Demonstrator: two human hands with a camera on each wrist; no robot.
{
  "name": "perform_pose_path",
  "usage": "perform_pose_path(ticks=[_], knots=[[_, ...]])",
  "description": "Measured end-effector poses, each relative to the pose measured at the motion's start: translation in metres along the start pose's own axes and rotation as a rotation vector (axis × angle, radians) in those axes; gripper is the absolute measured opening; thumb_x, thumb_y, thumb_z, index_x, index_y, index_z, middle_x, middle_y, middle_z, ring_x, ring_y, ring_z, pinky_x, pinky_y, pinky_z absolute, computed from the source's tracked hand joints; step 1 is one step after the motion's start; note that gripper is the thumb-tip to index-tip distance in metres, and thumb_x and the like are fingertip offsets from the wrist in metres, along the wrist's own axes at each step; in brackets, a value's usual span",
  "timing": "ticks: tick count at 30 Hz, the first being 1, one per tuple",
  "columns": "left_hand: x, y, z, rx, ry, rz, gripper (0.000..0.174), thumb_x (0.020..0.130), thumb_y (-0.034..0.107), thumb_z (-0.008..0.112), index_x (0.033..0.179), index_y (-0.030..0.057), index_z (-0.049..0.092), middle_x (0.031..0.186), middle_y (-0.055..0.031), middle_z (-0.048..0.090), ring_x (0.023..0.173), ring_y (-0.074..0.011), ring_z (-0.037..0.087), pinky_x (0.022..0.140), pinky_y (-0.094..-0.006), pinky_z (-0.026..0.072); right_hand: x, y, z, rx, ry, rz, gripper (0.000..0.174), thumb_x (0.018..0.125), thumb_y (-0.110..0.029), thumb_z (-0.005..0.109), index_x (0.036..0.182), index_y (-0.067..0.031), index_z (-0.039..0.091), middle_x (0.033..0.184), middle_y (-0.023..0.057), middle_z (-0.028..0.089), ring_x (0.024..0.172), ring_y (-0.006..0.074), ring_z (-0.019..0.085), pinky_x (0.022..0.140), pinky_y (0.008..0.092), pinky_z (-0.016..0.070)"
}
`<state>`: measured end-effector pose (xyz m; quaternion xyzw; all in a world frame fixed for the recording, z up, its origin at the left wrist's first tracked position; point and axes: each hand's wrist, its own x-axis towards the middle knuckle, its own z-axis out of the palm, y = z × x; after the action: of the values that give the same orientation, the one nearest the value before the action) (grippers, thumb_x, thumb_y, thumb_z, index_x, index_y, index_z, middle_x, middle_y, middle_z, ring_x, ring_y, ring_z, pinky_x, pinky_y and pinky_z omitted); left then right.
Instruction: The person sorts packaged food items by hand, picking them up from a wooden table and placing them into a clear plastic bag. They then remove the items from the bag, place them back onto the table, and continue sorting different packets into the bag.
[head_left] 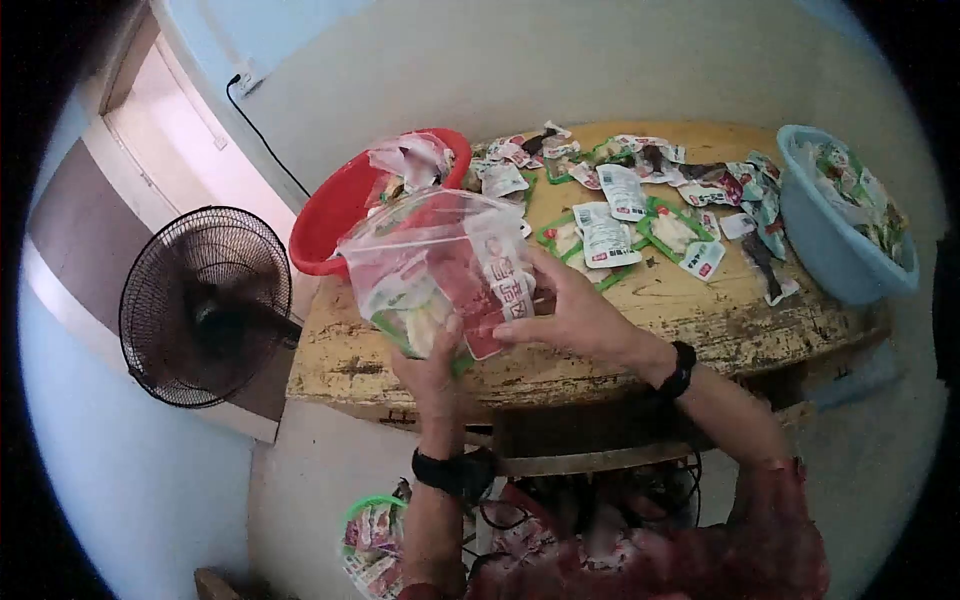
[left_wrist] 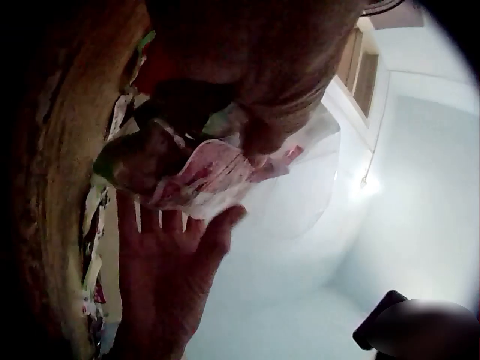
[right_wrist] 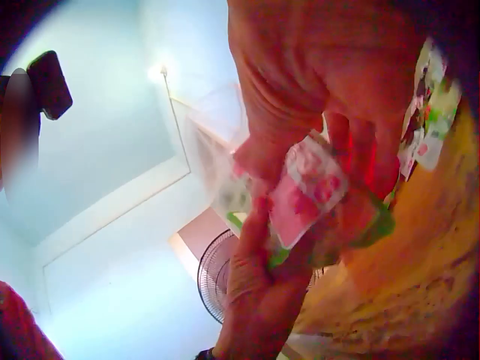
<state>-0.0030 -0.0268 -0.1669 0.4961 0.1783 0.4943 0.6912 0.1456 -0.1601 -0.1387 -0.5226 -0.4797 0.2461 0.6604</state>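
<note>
Both hands hold up a clear plastic bag in front of the table, its top edge upward. Inside it show a red-and-white packet and a green-edged packet with pale contents. My left hand grips the bag's lower part, thumb on the near side. At the bag's right side, my right hand holds on with its thumb in front and fingers behind. The right wrist view shows the red-and-white packet between the two hands.
Loose packets lie scattered over the worn yellow table. A red basin stands at its left, a blue basin with packets at its right. Left of the table is a black fan; a green-rimmed basket sits below.
</note>
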Motion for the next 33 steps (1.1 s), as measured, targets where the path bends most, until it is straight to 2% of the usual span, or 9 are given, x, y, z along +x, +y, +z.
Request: perform_pose_path(ticks=[3, 7, 10, 15, 20, 23, 26, 31, 33], knots=[[-0.012, 0.004, 0.007, -0.004, -0.007, -0.063, 0.054, 0.082, 0.003, 0.078, 0.13, -0.0003, 0.053, 0.116, -0.0084, 0.064, 0.101, -0.0188, 0.066, 0.086, -0.0354, 0.0562, -0.002, 0.004, -0.008, -0.014, -0.032, 0.011, 0.075, 0.084, -0.018, 0.084, 0.146, 0.0002, 0.045, 0.131, 0.0115, 0.062, 0.119, 0.0201, 0.06, 0.103, 0.0377, 0.05], [-0.006, -0.007, -0.019, -0.087, -0.246, -0.247, 0.048, 0.082, 0.005, 0.078, 0.125, 0.0014, 0.057, 0.112, -0.0076, 0.067, 0.096, -0.0181, 0.067, 0.08, -0.0334, 0.057, -0.008, 0.001, -0.022, 0.097, -0.123, 0.112, 0.06, 0.089, -0.014, 0.078, 0.14, 0.0006, 0.051, 0.13, 0.0093, 0.064, 0.119, 0.0176, 0.061, 0.104, 0.0356, 0.0495], [-0.012, -0.007, -0.022, 0.162, -0.349, -0.27, 0.04, 0.082, 0.007, 0.078, 0.118, 0.0024, 0.061, 0.105, -0.007, 0.069, 0.091, -0.0176, 0.069, 0.075, -0.0317, 0.0572, -0.007, 0.01, -0.027, 0.066, -0.132, -0.041, 0.06, 0.089, -0.016, 0.078, 0.14, 0.0003, 0.051, 0.13, 0.0089, 0.064, 0.12, 0.0173, 0.06, 0.105, 0.0356, 0.0487], [-0.008, 0.01, -0.024, 0.291, -0.224, -0.4, 0.046, 0.076, 0.007, 0.082, 0.118, -0.0004, 0.064, 0.101, -0.0059, 0.07, 0.086, -0.0154, 0.067, 0.07, -0.0308, 0.0556, -0.008, -0.011, -0.031, -0.042, -0.13, 0.042, 0.066, 0.089, -0.011, 0.075, 0.147, -0.005, 0.043, 0.136, 0.0115, 0.06, 0.125, 0.0205, 0.057, 0.109, 0.0378, 0.0451], [0.014, -0.017, -0.044, 0.483, -0.359, -0.229, 0.056, 0.081, 0.008, 0.079, 0.13, -0.0026, 0.053, 0.115, -0.0158, 0.068, 0.092, -0.0257, 0.07, 0.072, -0.037, 0.0596, -0.002, 0.027, -0.033, -0.223, -0.138, -0.077, 0.079, 0.088, -0.011, 0.075, 0.155, -0.0083, 0.033, 0.151, 0.0164, 0.046, 0.138, 0.0269, 0.046, 0.115, 0.0402, 0.0386], [0.011, -0.012, -0.041, 0.372, -0.381, -0.331, 0.065, 0.076, 0.01, 0.085, 0.131, -0.0024, 0.052, 0.122, -0.0139, 0.066, 0.105, -0.0253, 0.066, 0.088, -0.0352, 0.0559, -0.004, 0.03, -0.026, -0.281, -0.095, -0.146, 0.089, 0.087, -0.016, 0.078, 0.158, -0.008, 0.025, 0.153, 0.0173, 0.043, 0.141, 0.0289, 0.043, 0.117, 0.0408, 0.036], [0.011, -0.014, -0.037, 0.556, -0.459, -0.082, 0.059, 0.08, 0.014, 0.083, 0.13, -0.0026, 0.056, 0.123, -0.0142, 0.066, 0.107, -0.0247, 0.066, 0.09, -0.0357, 0.0557, -0.003, 0.035, -0.026, -0.216, -0.072, -0.106, 0.095, 0.084, -0.021, 0.081, 0.159, -0.009, 0.023, 0.155, 0.0179, 0.041, 0.142, 0.0286, 0.042, 0.118, 0.0403, 0.0355], [0.007, -0.024, -0.036, 0.49, -0.441, -0.008, 0.054, 0.088, 0.023, 0.077, 0.13, -0.0031, 0.058, 0.126, -0.0144, 0.065, 0.111, -0.0244, 0.064, 0.095, -0.0393, 0.0524, -0.005, 0.03, -0.03, -0.291, -0.078, -0.164, 0.098, 0.083, -0.024, 0.083, 0.159, -0.0105, 0.024, 0.157, 0.0172, 0.04, 0.143, 0.0284, 0.042, 0.118, 0.0397, 0.0343], [0.001, -0.021, -0.031, 0.53, -0.385, 0.063, 0.053, 0.08, 0.014, 0.079, 0.129, 0.0003, 0.062, 0.117, -0.0111, 0.069, 0.105, -0.0219, 0.066, 0.093, -0.0362, 0.0524, -0.008, 0.015, -0.028, -0.309, -0.097, -0.138, 0.092, 0.086, -0.017, 0.079, 0.159, -0.0102, 0.024, 0.157, 0.0158, 0.039, 0.143, 0.0281, 0.042, 0.119, 0.0389, 0.0336]])
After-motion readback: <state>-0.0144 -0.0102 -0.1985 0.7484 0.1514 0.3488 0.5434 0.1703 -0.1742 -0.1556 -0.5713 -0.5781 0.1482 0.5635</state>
